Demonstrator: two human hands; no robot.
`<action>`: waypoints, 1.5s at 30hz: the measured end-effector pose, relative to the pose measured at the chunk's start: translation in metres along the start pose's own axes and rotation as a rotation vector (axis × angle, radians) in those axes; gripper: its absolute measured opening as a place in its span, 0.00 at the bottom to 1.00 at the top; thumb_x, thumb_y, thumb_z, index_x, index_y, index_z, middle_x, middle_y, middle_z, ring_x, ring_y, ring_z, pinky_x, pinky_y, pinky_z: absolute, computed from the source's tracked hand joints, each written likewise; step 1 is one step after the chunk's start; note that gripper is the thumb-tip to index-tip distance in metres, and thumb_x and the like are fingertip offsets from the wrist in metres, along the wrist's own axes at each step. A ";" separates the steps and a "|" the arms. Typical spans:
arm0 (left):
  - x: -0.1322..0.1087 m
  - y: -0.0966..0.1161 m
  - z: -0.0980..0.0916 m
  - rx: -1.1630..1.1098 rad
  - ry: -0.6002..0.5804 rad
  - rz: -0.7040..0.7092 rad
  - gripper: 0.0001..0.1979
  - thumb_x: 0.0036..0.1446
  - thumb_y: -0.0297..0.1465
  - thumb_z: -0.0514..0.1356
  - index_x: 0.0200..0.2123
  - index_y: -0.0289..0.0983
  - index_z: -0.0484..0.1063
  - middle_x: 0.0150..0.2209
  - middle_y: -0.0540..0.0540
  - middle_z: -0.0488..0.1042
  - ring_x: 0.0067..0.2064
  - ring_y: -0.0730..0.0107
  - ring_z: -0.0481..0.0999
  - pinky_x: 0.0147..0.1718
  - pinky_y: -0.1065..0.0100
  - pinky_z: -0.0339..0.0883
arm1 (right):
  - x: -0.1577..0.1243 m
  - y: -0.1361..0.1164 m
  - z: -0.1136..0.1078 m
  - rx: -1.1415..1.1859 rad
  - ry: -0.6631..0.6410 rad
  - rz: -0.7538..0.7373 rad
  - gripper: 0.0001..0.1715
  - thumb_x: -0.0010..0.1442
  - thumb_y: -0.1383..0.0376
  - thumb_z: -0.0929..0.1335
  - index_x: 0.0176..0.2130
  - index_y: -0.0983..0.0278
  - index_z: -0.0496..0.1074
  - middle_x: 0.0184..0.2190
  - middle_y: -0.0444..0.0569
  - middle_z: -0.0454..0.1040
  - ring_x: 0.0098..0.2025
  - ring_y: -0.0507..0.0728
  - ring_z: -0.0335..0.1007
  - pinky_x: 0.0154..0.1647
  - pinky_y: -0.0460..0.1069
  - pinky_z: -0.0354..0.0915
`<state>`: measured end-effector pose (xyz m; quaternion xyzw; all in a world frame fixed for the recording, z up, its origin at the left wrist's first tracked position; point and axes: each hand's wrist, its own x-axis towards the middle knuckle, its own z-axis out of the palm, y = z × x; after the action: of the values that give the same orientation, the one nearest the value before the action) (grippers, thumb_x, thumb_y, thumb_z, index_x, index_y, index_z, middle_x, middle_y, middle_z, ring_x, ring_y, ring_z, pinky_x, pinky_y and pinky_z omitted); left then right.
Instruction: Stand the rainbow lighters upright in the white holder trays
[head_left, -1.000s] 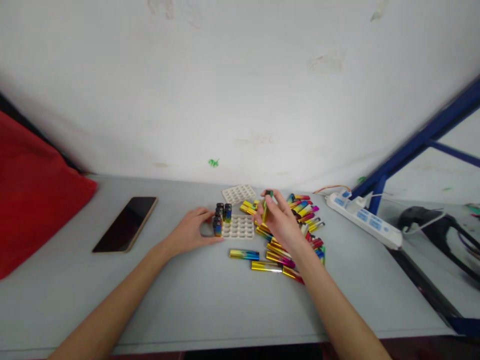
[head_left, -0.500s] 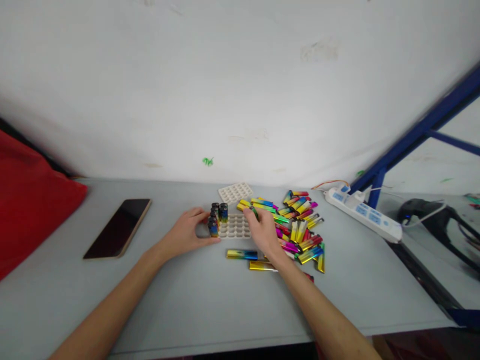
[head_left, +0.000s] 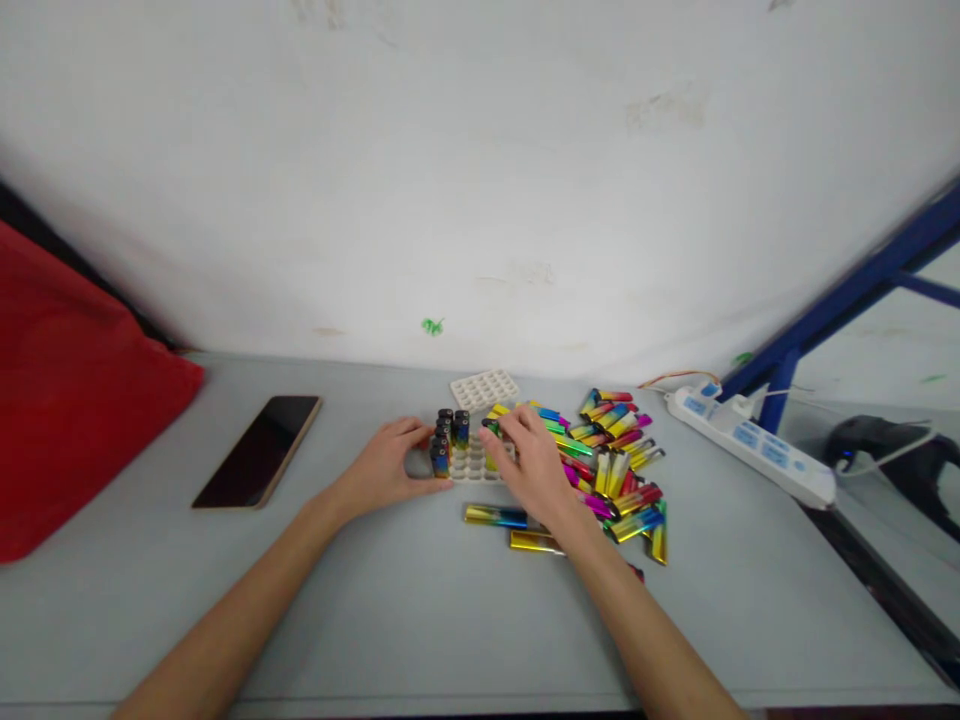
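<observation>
1. While two loose lighters point(head_left: 495, 516) lie flat nearest on the surface point(head_left: 450, 620), both forearms reach past them.
2. Left hand point(head_left: 386, 465): fingers half-open and curled, with tips and thumb resting against the left end of the tray point(head_left: 474, 467). They brace it and grip nothing.
3. Right hand point(head_left: 536, 465): fingers closed on a yellow lighter point(head_left: 491, 440), held roughly upright over the tray's middle cells, just right of the standing row point(head_left: 448, 440).
4. By my judgement, the step in hand is seating this lighter in a cell. That calls for setting its base over a free cell beside the row, keeping it upright, with the tray held firm.
5. Right of the tray lies the pile point(head_left: 619, 465). Farther back sits a spare tray point(head_left: 485, 388), with a phone point(head_left: 257, 450) to the left and a power strip point(head_left: 750, 445) to the right.
</observation>
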<state>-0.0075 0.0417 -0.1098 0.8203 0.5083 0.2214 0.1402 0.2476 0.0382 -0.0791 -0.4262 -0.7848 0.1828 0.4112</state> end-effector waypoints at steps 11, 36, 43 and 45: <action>0.001 0.000 0.001 -0.017 -0.006 0.009 0.28 0.51 0.57 0.71 0.40 0.39 0.79 0.40 0.44 0.77 0.44 0.53 0.77 0.46 0.58 0.69 | 0.004 -0.001 0.019 -0.356 -0.306 -0.085 0.09 0.77 0.61 0.66 0.45 0.63 0.73 0.40 0.53 0.80 0.44 0.61 0.75 0.45 0.53 0.67; 0.004 0.001 -0.002 0.015 -0.019 0.002 0.24 0.54 0.54 0.68 0.35 0.39 0.73 0.39 0.43 0.75 0.42 0.54 0.76 0.45 0.56 0.69 | -0.119 0.001 -0.072 -0.209 -0.135 0.019 0.11 0.75 0.63 0.67 0.52 0.58 0.79 0.51 0.56 0.79 0.54 0.65 0.76 0.57 0.61 0.73; 0.005 0.000 -0.002 0.001 0.007 0.012 0.25 0.52 0.57 0.69 0.35 0.42 0.74 0.38 0.44 0.76 0.41 0.54 0.77 0.42 0.58 0.70 | -0.059 0.000 -0.071 0.242 0.156 0.167 0.15 0.69 0.51 0.73 0.42 0.60 0.81 0.37 0.50 0.80 0.36 0.58 0.73 0.39 0.53 0.70; 0.004 -0.001 -0.002 0.004 0.016 0.012 0.26 0.52 0.58 0.69 0.36 0.41 0.75 0.38 0.44 0.77 0.41 0.54 0.77 0.42 0.57 0.71 | -0.030 0.002 -0.062 0.366 0.228 0.190 0.21 0.67 0.46 0.71 0.38 0.60 0.78 0.37 0.50 0.78 0.39 0.58 0.73 0.39 0.52 0.70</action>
<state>-0.0079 0.0453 -0.1078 0.8218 0.5051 0.2278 0.1330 0.3067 0.0108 -0.0582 -0.4346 -0.6434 0.3107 0.5484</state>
